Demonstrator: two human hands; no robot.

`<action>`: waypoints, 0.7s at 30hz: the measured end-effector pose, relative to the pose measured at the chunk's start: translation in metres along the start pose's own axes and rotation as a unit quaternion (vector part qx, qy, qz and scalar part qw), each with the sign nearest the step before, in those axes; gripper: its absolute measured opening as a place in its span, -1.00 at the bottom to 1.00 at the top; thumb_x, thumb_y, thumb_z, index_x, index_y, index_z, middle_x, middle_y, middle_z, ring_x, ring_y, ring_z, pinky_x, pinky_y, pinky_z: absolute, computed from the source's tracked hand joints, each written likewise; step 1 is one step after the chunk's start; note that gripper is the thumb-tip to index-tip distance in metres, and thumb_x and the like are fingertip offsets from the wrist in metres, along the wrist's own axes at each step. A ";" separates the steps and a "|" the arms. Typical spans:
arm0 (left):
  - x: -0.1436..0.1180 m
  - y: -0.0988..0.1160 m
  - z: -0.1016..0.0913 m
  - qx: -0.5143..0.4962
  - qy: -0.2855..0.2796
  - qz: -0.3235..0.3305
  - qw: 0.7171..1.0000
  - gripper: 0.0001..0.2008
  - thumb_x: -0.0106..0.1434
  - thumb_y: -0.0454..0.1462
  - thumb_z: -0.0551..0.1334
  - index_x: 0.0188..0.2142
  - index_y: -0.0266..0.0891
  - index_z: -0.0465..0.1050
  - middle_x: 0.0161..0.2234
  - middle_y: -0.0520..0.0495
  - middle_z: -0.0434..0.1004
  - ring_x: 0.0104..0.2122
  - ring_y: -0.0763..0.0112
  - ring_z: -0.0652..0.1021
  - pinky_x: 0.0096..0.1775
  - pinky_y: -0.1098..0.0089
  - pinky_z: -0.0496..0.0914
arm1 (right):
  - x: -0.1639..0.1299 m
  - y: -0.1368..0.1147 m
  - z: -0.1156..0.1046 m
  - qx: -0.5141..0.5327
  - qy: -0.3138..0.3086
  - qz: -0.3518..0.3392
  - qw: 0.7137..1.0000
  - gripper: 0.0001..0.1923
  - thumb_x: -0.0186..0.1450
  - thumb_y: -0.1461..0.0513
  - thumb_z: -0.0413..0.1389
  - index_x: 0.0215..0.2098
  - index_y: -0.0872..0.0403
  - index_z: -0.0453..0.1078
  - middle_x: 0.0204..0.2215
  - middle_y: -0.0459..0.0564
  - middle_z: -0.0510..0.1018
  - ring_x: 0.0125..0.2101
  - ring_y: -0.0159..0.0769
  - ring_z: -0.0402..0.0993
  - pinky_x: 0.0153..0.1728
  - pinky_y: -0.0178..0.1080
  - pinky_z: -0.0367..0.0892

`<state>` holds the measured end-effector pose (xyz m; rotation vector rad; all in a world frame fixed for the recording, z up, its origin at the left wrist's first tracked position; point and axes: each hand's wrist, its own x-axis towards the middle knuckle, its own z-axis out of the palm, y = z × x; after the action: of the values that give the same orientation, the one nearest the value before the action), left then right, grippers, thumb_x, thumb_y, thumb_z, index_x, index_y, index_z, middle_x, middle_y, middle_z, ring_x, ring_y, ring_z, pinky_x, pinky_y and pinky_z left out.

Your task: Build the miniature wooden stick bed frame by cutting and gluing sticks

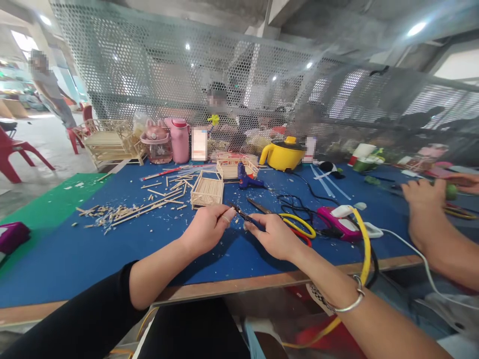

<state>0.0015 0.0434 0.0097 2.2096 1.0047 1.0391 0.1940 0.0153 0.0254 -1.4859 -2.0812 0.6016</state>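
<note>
My right hand (279,237) is closed round a dark pair of pliers (243,214), whose jaws point left toward my left hand. My left hand (209,227) is pinched just at the jaws, a ring on one finger; whatever it grips is too small to make out. Right behind my hands stands a small bed-like frame of thin wooden sticks (207,190). A second stick frame (228,169) is behind it, with a blue glue gun (247,178) at its side. Scissors with yellow and red handles (299,224) lie just beyond my right hand.
Loose sticks (164,197) and a pile of stick scraps (108,214) lie to the left. A yellow pot (286,153), a pink flask (180,142) and a mesh screen (149,75) are behind. Right are a magenta power strip (340,224), cables and a co-worker's hands (426,204).
</note>
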 end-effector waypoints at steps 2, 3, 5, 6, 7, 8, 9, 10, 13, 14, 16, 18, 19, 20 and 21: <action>-0.001 0.000 -0.001 0.020 0.016 0.018 1.000 -0.71 0.34 -0.19 0.00 -0.47 -0.23 0.31 -0.52 0.04 0.38 -0.49 0.48 0.35 -0.40 0.47 0.20 | 0.000 -0.001 0.001 0.011 0.005 0.007 1.000 -0.67 0.30 0.06 -0.03 -0.36 0.09 0.46 -0.40 -0.08 0.56 -0.37 -0.26 0.38 -0.31 -0.26 0.22; -0.002 0.001 -0.001 0.026 0.018 0.028 0.999 -0.72 0.35 -0.21 0.00 -0.46 -0.23 0.31 -0.51 0.03 0.38 -0.49 0.48 0.34 -0.40 0.47 0.20 | -0.001 -0.002 0.002 0.019 -0.001 0.012 1.000 -0.67 0.29 0.06 -0.03 -0.37 0.09 0.46 -0.41 -0.08 0.55 -0.38 -0.26 0.37 -0.31 -0.26 0.21; -0.003 0.001 -0.002 0.040 0.024 0.047 0.998 -0.70 0.35 -0.23 -0.02 -0.49 -0.23 0.27 -0.52 0.03 0.36 -0.49 0.49 0.33 -0.40 0.47 0.19 | -0.002 -0.004 0.003 0.038 -0.016 0.023 0.999 -0.68 0.27 0.05 -0.01 -0.39 0.09 0.44 -0.44 -0.09 0.52 -0.39 -0.28 0.34 -0.33 -0.26 0.20; -0.004 0.001 -0.003 0.052 0.032 0.058 0.996 -0.68 0.36 -0.23 -0.02 -0.52 -0.23 0.25 -0.54 0.03 0.34 -0.50 0.49 0.32 -0.40 0.47 0.19 | -0.003 -0.005 0.003 0.052 -0.020 0.032 0.998 -0.70 0.26 0.06 0.00 -0.40 0.09 0.44 -0.46 -0.10 0.50 -0.41 -0.30 0.32 -0.34 -0.27 0.20; -0.004 0.002 -0.003 0.065 0.043 0.070 0.995 -0.68 0.35 -0.24 -0.02 -0.54 -0.23 0.23 -0.55 0.03 0.32 -0.51 0.49 0.31 -0.40 0.47 0.18 | -0.004 -0.007 0.003 0.073 -0.027 0.044 0.996 -0.73 0.24 0.09 0.02 -0.38 0.10 0.44 -0.49 -0.12 0.47 -0.44 -0.33 0.29 -0.36 -0.28 0.19; -0.005 0.003 -0.004 0.078 0.057 0.083 0.992 -0.67 0.35 -0.25 -0.01 -0.55 -0.23 0.22 -0.55 0.03 0.31 -0.51 0.49 0.31 -0.40 0.47 0.18 | -0.005 -0.009 0.004 0.103 -0.039 0.059 0.992 -0.77 0.21 0.13 0.04 -0.34 0.09 0.44 -0.51 -0.13 0.44 -0.47 -0.36 0.26 -0.39 -0.29 0.18; -0.005 0.003 -0.004 0.091 0.074 0.093 0.989 -0.68 0.35 -0.26 0.00 -0.56 -0.23 0.22 -0.55 0.02 0.30 -0.51 0.49 0.31 -0.40 0.46 0.18 | -0.006 -0.011 0.004 0.139 -0.053 0.074 0.986 -0.79 0.17 0.17 0.05 -0.29 0.09 0.43 -0.53 -0.15 0.40 -0.49 -0.38 0.24 -0.40 -0.30 0.17; -0.005 0.004 -0.004 0.101 0.089 0.102 0.986 -0.68 0.34 -0.27 0.00 -0.56 -0.23 0.23 -0.55 0.01 0.31 -0.50 0.48 0.32 -0.39 0.46 0.18 | -0.007 -0.012 0.005 0.176 -0.068 0.085 0.978 -0.77 0.13 0.22 0.05 -0.25 0.08 0.42 -0.53 -0.17 0.38 -0.50 -0.39 0.22 -0.41 -0.30 0.17; -0.006 0.006 -0.005 0.112 0.109 0.116 0.981 -0.69 0.35 -0.28 -0.01 -0.53 -0.24 0.28 -0.53 0.00 0.32 -0.49 0.48 0.33 -0.39 0.46 0.19 | -0.010 -0.016 0.004 0.249 -0.107 0.087 0.959 -0.74 0.02 0.30 0.05 -0.28 0.06 0.38 -0.47 -0.16 0.38 -0.43 -0.38 0.26 -0.35 -0.30 0.20; -0.006 0.007 -0.005 0.112 0.110 0.119 0.980 -0.69 0.35 -0.28 -0.01 -0.52 -0.24 0.30 -0.53 0.00 0.33 -0.49 0.48 0.34 -0.39 0.47 0.19 | -0.010 -0.017 0.003 0.249 -0.110 0.082 0.959 -0.77 0.00 0.31 0.04 -0.33 0.06 0.37 -0.45 -0.15 0.39 -0.40 -0.36 0.27 -0.32 -0.29 0.21; -0.006 0.007 -0.006 0.113 0.110 0.120 0.980 -0.69 0.35 -0.27 -0.01 -0.51 -0.23 0.30 -0.53 0.00 0.34 -0.49 0.47 0.34 -0.39 0.46 0.20 | -0.012 -0.019 0.000 0.231 -0.115 0.079 0.963 -0.79 -0.03 0.32 0.03 -0.38 0.06 0.34 -0.42 -0.13 0.41 -0.35 -0.32 0.29 -0.29 -0.28 0.23; -0.006 0.008 -0.007 0.115 0.110 0.120 0.980 -0.68 0.35 -0.26 -0.01 -0.52 -0.23 0.29 -0.53 -0.01 0.34 -0.49 0.47 0.35 -0.39 0.46 0.20 | -0.012 -0.021 -0.003 0.206 -0.110 0.086 0.969 -0.75 -0.06 0.32 0.02 -0.36 0.06 0.34 -0.40 -0.13 0.43 -0.34 -0.30 0.30 -0.29 -0.27 0.25; -0.006 0.008 -0.007 0.114 0.109 0.119 0.980 -0.68 0.35 -0.26 -0.01 -0.53 -0.23 0.28 -0.54 -0.01 0.33 -0.49 0.47 0.35 -0.39 0.46 0.20 | -0.012 -0.022 -0.004 0.193 -0.106 0.091 0.971 -0.72 -0.06 0.33 0.01 -0.34 0.05 0.35 -0.37 -0.12 0.44 -0.32 -0.29 0.31 -0.28 -0.26 0.26; -0.007 0.008 -0.008 0.113 0.106 0.118 0.981 -0.68 0.35 -0.26 -0.01 -0.53 -0.23 0.27 -0.54 -0.01 0.33 -0.49 0.47 0.35 -0.39 0.46 0.20 | -0.012 -0.023 -0.004 0.180 -0.098 0.094 0.974 -0.68 -0.06 0.33 0.00 -0.30 0.05 0.36 -0.34 -0.11 0.46 -0.30 -0.28 0.33 -0.25 -0.25 0.27; -0.007 0.008 -0.008 0.110 0.103 0.118 0.982 -0.68 0.35 -0.26 -0.01 -0.53 -0.23 0.28 -0.54 -0.01 0.34 -0.49 0.47 0.35 -0.39 0.46 0.20 | -0.011 -0.024 -0.004 0.166 -0.084 0.090 0.978 -0.64 -0.05 0.34 -0.01 -0.26 0.05 0.38 -0.30 -0.10 0.48 -0.27 -0.26 0.35 -0.21 -0.24 0.28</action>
<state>-0.0047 0.0344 0.0166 2.4875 1.0015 1.3416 0.1819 -0.0027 0.0419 -1.4752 -1.8602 1.1210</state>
